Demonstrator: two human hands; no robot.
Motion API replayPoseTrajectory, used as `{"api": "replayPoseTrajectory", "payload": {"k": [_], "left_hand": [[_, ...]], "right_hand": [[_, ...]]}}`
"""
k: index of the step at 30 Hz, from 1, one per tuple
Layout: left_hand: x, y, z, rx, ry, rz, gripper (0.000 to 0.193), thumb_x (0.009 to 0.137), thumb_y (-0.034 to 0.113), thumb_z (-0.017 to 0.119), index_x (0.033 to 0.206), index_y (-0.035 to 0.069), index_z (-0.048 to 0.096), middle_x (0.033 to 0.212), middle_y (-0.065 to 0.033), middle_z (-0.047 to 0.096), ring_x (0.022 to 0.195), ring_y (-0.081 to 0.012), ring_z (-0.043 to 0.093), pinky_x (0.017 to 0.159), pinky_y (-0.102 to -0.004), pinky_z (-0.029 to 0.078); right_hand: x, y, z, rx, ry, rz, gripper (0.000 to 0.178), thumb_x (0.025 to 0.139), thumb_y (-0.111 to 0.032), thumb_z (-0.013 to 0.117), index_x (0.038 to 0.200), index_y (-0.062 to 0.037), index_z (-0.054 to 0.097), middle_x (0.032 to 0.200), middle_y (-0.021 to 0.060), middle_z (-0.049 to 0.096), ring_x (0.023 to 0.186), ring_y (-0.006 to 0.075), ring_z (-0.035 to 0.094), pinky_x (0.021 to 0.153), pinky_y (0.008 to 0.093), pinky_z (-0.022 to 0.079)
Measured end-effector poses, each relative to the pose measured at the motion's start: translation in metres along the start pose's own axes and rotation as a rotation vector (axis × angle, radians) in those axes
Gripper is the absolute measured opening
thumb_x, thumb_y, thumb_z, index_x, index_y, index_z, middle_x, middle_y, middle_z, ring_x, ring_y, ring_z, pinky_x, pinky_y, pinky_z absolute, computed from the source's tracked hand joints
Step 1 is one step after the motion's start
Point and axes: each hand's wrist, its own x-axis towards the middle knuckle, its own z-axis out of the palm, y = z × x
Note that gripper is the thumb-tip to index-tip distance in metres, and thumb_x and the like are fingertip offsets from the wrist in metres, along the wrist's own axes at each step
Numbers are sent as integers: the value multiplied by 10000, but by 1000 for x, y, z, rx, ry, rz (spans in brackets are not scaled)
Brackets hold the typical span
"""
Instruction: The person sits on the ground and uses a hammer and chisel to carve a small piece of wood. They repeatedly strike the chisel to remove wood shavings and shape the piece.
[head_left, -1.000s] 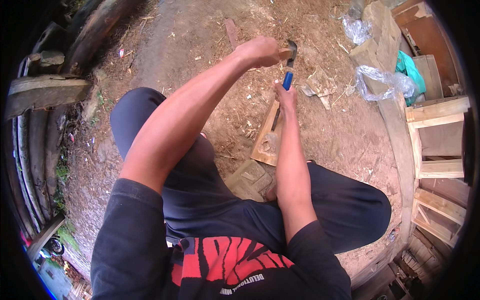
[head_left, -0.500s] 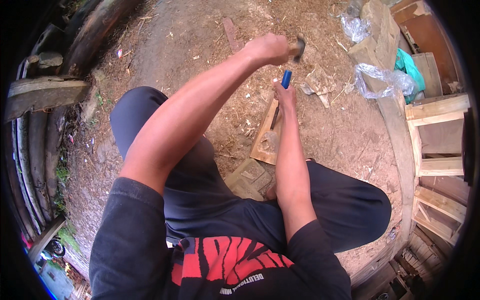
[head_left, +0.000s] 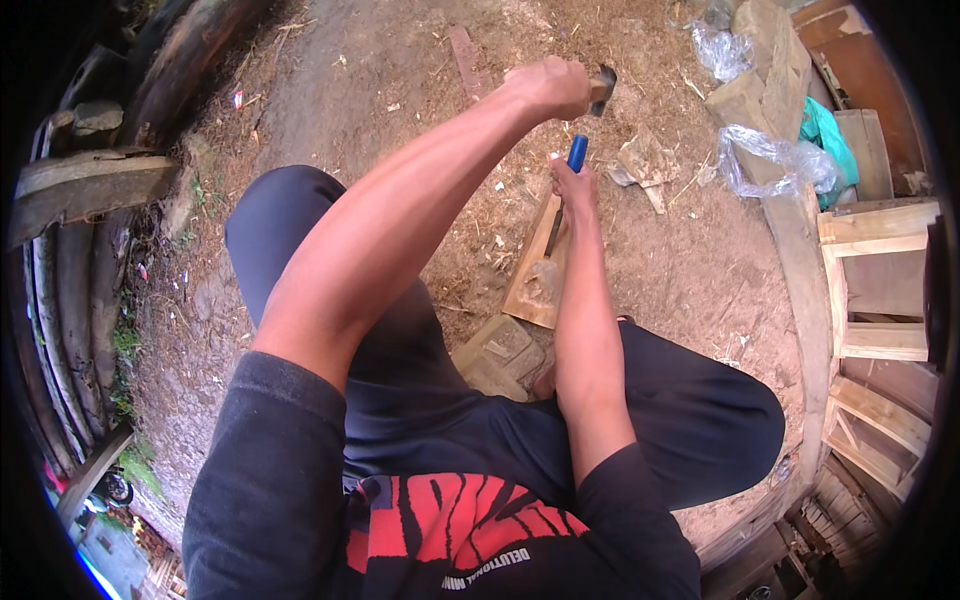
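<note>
My left hand is closed round a hammer, its dark head sticking out to the right of the fist. Just below the hammer, my right hand grips a chisel by its blue handle. The chisel's dark blade slants down toward me, over a light wooden board with a rough, chipped patch near its lower end. Hammer head and handle end are apart. My right forearm covers part of the board's right side.
A flat block lies between my crossed legs, close to the board's near end. Wood scraps and chips litter the dirt ground. Clear plastic, a green bag and wooden frames line the right; logs stand left.
The left hand and hammer have shifted slightly up and right, a little farther from the chisel handle. The right hand still holds the chisel over the board.
</note>
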Motion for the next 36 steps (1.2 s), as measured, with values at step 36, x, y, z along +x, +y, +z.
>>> {"api": "replayPoseTrajectory", "payload": {"k": [36], "left_hand": [[-12,4,-5,-104,21,14,278,930,125,446,900,-11,686,772,-123,657,588,-174,577,538,-352,489]], "right_hand": [[0,1,1,-4,-18,5,202,844,-159,724,812,-64,549,629,-34,494,466,55,406,428,221,305]]}}
